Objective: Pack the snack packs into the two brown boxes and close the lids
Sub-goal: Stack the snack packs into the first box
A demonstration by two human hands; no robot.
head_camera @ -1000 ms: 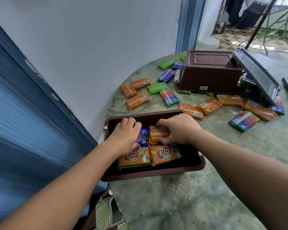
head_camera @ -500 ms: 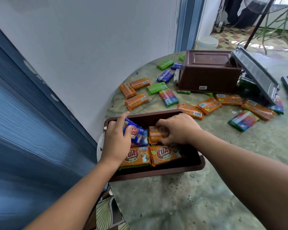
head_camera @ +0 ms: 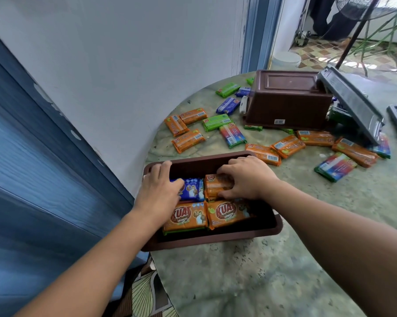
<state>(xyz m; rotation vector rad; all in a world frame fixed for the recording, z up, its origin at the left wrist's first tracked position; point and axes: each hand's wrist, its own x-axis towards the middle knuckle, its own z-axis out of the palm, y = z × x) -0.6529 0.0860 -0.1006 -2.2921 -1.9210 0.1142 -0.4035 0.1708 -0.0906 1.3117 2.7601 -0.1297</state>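
Brown box (head_camera: 270,227) packs partly hidden beneath left hand (head_camera: 158,191).

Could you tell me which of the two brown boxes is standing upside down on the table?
The far brown box is upside down, its flat base facing up. The near brown box sits upright and open, with both hands working inside it.

Both hands inside near brown box (head_camera: 215,239); left hand (head_camera: 159,193) over blue pack (head_camera: 193,189), right hand (head_camera: 243,179) over orange stack (head_camera: 217,186). Far-wall strip beyond fingers free. Box right end, beside right hand, free. Beyond right hand: loose orange packs (head_camera: 286,146) litter worktop (head_camera: 238,282). Farther: overturned brown box (head_camera: 286,106), tilted grey lid (head_camera: 352,104). Wall (head_camera: 124,65) close by left hand. Worktop behind wrists open.
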